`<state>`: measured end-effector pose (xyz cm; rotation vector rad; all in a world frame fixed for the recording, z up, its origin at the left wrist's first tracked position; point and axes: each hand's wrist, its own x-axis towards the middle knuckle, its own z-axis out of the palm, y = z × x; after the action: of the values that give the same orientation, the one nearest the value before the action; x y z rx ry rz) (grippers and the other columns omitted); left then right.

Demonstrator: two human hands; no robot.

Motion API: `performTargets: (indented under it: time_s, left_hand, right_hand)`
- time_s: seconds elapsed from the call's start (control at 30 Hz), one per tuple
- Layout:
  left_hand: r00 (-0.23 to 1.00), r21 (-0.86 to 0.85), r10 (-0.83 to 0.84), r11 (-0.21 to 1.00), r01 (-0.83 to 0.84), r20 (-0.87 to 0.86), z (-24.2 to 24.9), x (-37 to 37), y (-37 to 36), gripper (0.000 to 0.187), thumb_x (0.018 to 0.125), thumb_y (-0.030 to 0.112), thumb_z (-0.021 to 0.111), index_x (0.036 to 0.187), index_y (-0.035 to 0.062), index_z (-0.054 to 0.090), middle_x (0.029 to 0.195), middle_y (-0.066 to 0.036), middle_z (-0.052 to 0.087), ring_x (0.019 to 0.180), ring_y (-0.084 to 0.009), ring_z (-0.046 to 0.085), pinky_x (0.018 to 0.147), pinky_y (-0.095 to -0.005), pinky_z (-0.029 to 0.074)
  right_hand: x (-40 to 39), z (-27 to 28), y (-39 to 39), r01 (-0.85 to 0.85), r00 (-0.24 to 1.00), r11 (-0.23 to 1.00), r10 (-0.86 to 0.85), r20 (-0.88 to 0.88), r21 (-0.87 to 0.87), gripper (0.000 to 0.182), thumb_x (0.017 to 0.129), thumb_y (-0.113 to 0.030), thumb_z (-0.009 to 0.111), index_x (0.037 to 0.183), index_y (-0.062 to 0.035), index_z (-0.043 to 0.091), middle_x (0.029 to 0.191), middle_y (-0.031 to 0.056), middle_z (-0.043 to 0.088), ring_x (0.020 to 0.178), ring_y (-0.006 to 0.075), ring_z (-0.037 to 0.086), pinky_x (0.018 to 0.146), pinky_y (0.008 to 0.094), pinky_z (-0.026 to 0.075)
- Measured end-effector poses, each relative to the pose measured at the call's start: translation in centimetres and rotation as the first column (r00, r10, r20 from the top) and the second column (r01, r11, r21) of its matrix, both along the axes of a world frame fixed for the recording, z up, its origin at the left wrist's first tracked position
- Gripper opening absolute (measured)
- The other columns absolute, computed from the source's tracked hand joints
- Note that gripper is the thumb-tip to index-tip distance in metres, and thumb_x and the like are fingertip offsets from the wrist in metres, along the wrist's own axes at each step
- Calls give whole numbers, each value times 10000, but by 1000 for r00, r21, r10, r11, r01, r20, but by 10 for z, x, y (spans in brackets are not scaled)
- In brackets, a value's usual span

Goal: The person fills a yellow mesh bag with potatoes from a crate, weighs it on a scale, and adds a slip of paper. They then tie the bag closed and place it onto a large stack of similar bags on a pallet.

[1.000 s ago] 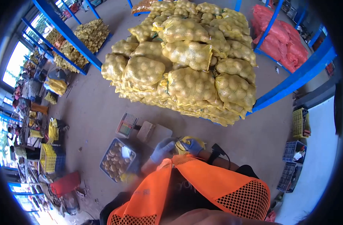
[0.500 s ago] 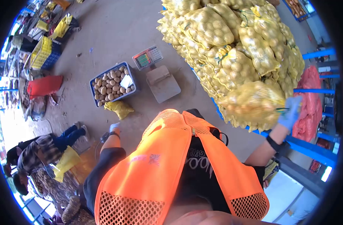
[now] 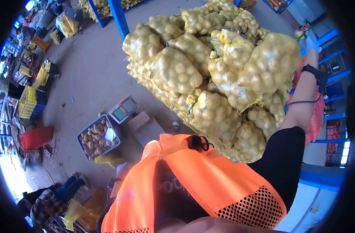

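My right hand (image 3: 310, 43), in a light blue glove, is closed at the neck of a yellow mesh bag of potatoes (image 3: 272, 62). My arm is stretched far out to the right. The bag hangs on its side over the top of a tall stack of similar filled mesh bags (image 3: 173, 70), several with green ties at their necks. My left hand (image 3: 121, 171) is low beside my orange vest, blurred and partly covered, so its fingers do not show. Close to it lies a small yellow mesh bag (image 3: 109, 159) on the floor.
A blue crate of potatoes (image 3: 118, 144) with a white paper inside stands beside a scale display (image 3: 123, 110) and its platform (image 3: 156, 132). Blue rails (image 3: 328, 37) run along the right. A person in a checked shirt (image 3: 43, 204) is at lower left.
My right hand has raised the mesh bag from the stack's near right corner, forward over the top. The view has shifted, and my left hand is now closer to my vest.
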<state>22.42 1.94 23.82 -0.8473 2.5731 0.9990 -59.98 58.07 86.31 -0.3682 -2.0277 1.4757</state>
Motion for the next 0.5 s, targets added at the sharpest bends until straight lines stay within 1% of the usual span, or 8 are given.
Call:
performTargets:
  time_s: [0.03,0.07,0.1,0.13,0.17,0.27,0.4,0.5]
  left_hand:
    - [987,108,40,994,-23,-157,9,-36,7,163,826,203,561,752,63,600,648,-99,600,578,-259,579,521,-376,444]
    - [946,214,103,976,-37,-307,22,-72,16,164,824,207,577,763,58,600,646,-90,599,569,-245,577,511,-367,440]
    - [922,420,378,852,-311,-85,43,-116,19,178,824,228,595,801,51,604,646,-69,589,567,-208,568,506,-341,433]
    - [795,537,576,617,-575,190,75,-161,19,204,823,248,614,839,45,608,645,-48,580,565,-172,559,500,-315,425]
    - [825,514,550,674,-531,131,108,-199,22,218,825,258,619,865,44,613,649,-29,568,569,-138,542,501,-288,422]
    - [850,485,521,725,-488,76,171,-277,26,239,828,265,618,891,34,612,676,-7,571,573,-102,523,504,-250,422]
    - [818,557,557,639,-531,141,216,-355,7,216,826,269,609,874,59,624,685,-1,584,609,-100,553,497,-231,416]
    - [889,488,453,791,-369,-62,222,-425,-36,255,855,294,586,835,41,614,651,-8,567,594,-109,545,525,-239,425]
  right_hand:
    - [-19,-13,12,-117,989,912,70,131,392,600,737,-535,666,959,21,613,873,110,610,798,224,578,781,373,454]
    - [-67,-41,32,-236,971,827,175,164,510,706,718,-557,674,1098,29,570,1013,129,610,926,260,580,855,361,446]
    - [-69,-72,16,-130,990,792,133,39,596,825,703,-564,683,1232,36,481,1175,149,557,1100,270,523,933,340,409]
    - [-41,-83,-22,-208,978,801,161,132,562,845,714,-561,674,1271,31,444,1235,163,515,1163,267,475,957,335,387]
    - [-11,-92,-53,-288,954,803,193,230,522,866,726,-558,665,1310,26,406,1294,176,472,1226,265,428,981,331,365]
    - [-39,-146,-39,-681,731,524,448,515,511,727,813,-432,644,1340,-12,372,1333,146,431,1224,226,417,1017,331,327]
    - [-43,-185,22,-872,485,359,720,496,332,422,905,-101,545,1299,-17,422,1272,103,475,1168,180,448,1006,293,345]
    - [-6,-210,36,-872,489,382,669,560,305,409,902,-87,524,1293,-16,427,1263,93,485,1177,190,450,1017,299,338]
